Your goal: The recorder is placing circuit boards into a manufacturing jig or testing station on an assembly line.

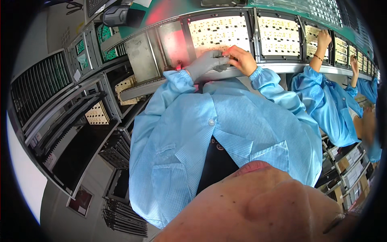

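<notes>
My left hand point(206, 65), in a grey glove, is at the near edge of the conveyor line with its fingers curled. Bare and close beside it, my right hand point(243, 60) has its fingers bent, and the fingertips of both hands meet. Whatever they may pinch is too small or too hidden to make out. Just beyond them lies a pale circuit board panel point(219, 32) dotted with small dark and gold parts, set in a black carrier frame point(188, 35). The hands cover part of its near edge. A metal rail point(278, 67) runs beneath my wrists.
Another framed board panel point(279, 35) lies to the right, where a co-worker's hand point(323, 39) reaches over the line. Bare metal plates point(141, 58) are on the left, below a dark handheld scanner point(117, 17). Slotted board racks point(42, 86) stand at far left.
</notes>
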`<state>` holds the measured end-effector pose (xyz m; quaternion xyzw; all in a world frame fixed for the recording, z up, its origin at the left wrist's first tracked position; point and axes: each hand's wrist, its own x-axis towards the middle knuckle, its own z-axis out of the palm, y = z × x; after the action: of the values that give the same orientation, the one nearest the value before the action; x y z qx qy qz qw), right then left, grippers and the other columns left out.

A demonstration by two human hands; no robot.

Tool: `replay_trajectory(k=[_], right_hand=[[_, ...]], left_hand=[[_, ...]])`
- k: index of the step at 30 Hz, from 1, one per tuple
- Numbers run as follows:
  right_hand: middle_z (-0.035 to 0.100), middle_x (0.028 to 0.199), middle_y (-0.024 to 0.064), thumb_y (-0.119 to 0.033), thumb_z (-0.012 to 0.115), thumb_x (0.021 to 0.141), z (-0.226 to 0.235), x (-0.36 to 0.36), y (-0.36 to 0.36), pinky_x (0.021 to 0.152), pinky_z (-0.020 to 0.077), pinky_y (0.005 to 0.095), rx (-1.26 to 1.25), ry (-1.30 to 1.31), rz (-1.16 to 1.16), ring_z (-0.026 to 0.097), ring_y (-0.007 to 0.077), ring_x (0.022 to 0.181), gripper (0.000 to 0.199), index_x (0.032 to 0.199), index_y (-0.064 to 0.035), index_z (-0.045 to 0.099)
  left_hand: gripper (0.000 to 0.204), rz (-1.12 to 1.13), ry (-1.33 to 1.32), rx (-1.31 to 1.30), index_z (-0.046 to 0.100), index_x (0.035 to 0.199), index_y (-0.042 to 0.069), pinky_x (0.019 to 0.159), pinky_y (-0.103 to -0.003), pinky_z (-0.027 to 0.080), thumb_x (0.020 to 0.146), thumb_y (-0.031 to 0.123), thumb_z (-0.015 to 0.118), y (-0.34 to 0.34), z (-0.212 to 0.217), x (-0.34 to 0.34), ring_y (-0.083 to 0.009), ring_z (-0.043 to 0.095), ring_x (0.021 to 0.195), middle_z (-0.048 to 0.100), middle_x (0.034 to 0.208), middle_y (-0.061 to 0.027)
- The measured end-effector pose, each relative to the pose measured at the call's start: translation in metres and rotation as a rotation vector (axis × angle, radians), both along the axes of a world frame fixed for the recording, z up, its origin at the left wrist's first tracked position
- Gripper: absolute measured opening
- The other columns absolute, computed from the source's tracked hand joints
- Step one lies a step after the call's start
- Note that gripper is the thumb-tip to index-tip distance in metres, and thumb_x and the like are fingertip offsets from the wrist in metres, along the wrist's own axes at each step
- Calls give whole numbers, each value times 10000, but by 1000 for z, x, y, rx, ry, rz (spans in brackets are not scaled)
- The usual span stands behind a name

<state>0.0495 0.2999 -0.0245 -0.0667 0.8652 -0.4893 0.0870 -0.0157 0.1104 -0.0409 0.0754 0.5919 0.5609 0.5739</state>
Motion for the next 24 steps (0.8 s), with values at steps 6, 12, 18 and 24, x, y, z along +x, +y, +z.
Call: replay_trajectory(k=[6,12,18,24], right_hand=[[613,884,84,-220,682,776,4,-18,24,705,499,365,206,129,289,610,289,804,202,928,-102,621],[622,841,42,-313,663,828,-36,-88,91,683,464,308,276,-71,-248,594,189,756,206,911,-127,642],[562,792,-7,-342,659,775,-70,-100,106,706,419,373,853,473,-90,558,220,831,186,866,-182,630],[561,817,-11,-332,640,792,-68,-97,116,707,409,373,945,496,-22,555,213,852,167,866,-183,625]], left_hand=[[432,77,-46,10,569,1118,-8,715,-282,507,878,349,614,7,6,4,-161,633,785,644,952,-94],[464,523,675,-165,532,1193,6,881,-352,460,830,274,642,20,-8,16,-272,589,1017,614,1103,-144],[506,226,1209,-438,490,1271,95,1030,-409,333,821,277,633,12,-14,21,-308,428,1242,492,1306,-115],[602,228,1462,-712,438,1323,88,1087,-466,230,803,316,640,-41,-37,30,-318,358,1293,444,1351,-112]])
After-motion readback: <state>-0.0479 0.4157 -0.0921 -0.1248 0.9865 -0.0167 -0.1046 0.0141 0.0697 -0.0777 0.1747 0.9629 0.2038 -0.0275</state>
